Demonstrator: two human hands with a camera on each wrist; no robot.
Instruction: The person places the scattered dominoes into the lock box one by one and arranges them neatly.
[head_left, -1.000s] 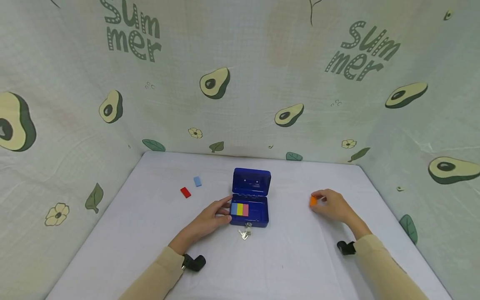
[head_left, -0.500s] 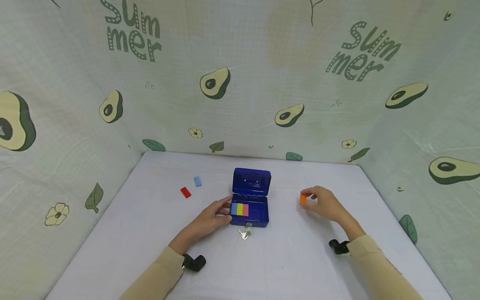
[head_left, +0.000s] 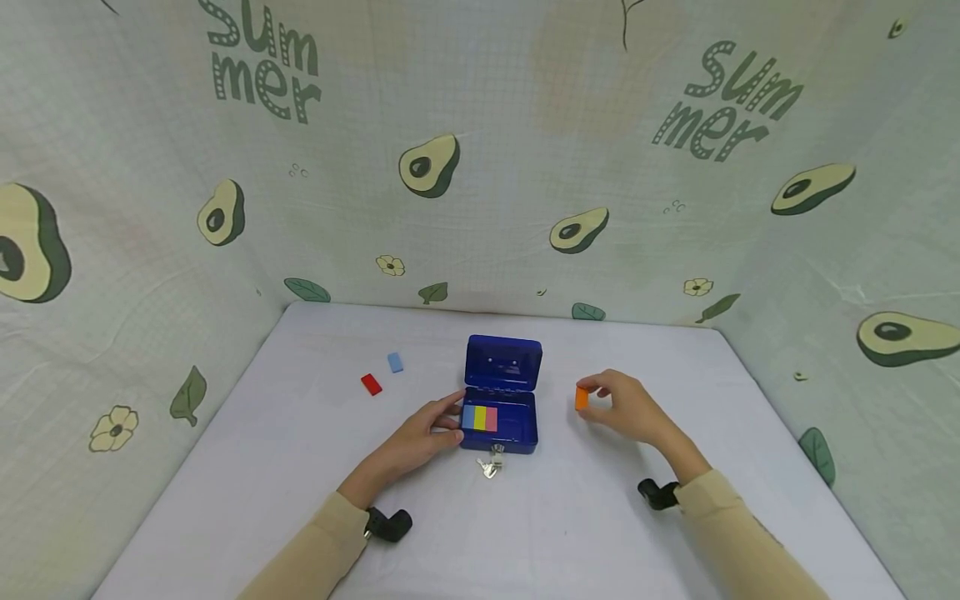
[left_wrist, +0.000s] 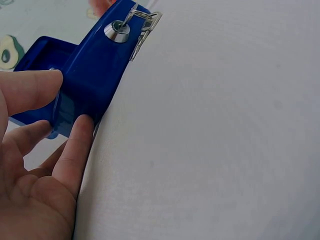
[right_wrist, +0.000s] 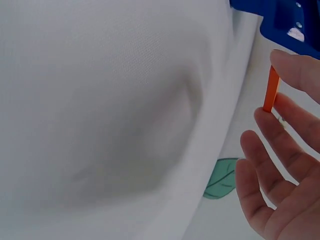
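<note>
A blue metal cash box [head_left: 517, 410] stands on the table with its lid [head_left: 503, 363] raised. Keys [head_left: 488, 469] hang from the lock [left_wrist: 117, 31] on its front. Inside at the left lie blue, yellow [head_left: 480, 418] and pink blocks, side by side. My left hand [head_left: 417, 440] rests against the box's left side, its thumb and fingertips touching the wall and rim. To the right of the box, my right hand [head_left: 628, 408] pinches a thin orange block [right_wrist: 271, 89] upright between thumb and fingers; the other fingers are spread.
A red block [head_left: 371, 384] and a light blue block [head_left: 395, 362] lie on the table to the left of the box. The white tabletop [head_left: 570, 533] is enclosed by hanging cloth [head_left: 495, 275] printed with avocados, leaves and flowers.
My right hand has moved left with the orange block, closer to the box. The left hand has stayed at the box's left side.
</note>
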